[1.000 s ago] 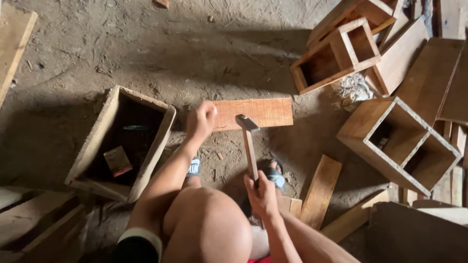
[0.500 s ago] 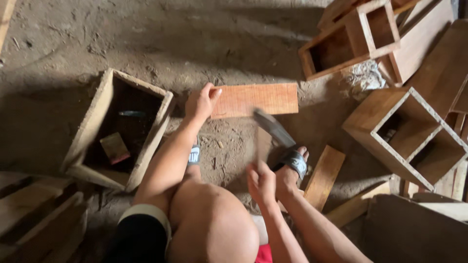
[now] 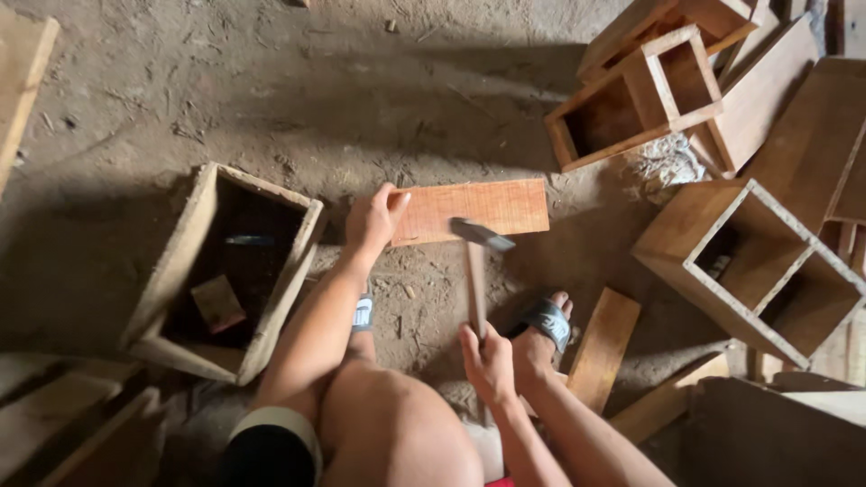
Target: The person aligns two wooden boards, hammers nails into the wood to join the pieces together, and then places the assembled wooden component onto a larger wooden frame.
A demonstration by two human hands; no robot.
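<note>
Dirt floor [image 3: 271,81], seen from above; the person squats, knees at the bottom centre of the frame.

Left hand [image 3: 374,221] — fingers curled over the left end of a reddish wooden board [image 3: 492,206], pinning it flat on the floor at centre frame. Right hand [image 3: 487,361] closed around the lower end of a hammer [image 3: 475,261] handle; the metal head sits at the board's lower edge, touching or just above it — cannot tell which. No nail can be made out at this size.

A sandalled foot [image 3: 541,329] rests just right of the hammer hand, beside a short plank [image 3: 603,347] lying at a slant.

Left of centre: an open wooden box [image 3: 194,234], weathered, with a small wood block and a dark object inside. Upper right: a finished box frame [image 3: 631,99] with a divider. Right edge: a larger partitioned box [image 3: 753,261]. More boards are stacked along the right and lower-left edges.

Progress, judged: several boxes stand assembled, while this board lies loose, joined to nothing. Hammering on it looks under way; fixing it to other pieces seems left to do.
</note>
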